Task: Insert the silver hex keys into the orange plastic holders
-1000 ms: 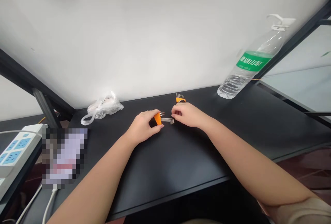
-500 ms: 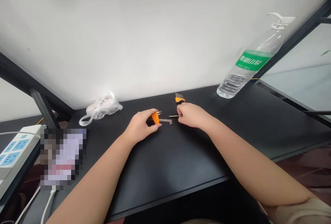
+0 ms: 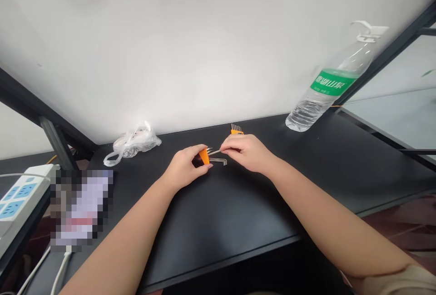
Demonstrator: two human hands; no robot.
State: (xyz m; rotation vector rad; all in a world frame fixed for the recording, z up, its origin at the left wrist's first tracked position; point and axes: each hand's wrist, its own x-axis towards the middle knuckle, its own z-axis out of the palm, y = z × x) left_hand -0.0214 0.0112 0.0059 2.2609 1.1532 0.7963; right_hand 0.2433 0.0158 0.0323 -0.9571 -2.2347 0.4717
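Over smooth tabletop (image 3: pixel 218 222): left grip (image 3: pixel 186 167) pinching tapered orange holder (image 3: pixel 204 156), right grip (image 3: pixel 250 152) pinching slim metal rod (image 3: pixel 215 152).

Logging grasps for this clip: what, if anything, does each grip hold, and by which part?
Left grip: the orange holder, by opposite edges. Right grip: a thin metal rod, by the end away from the holder.
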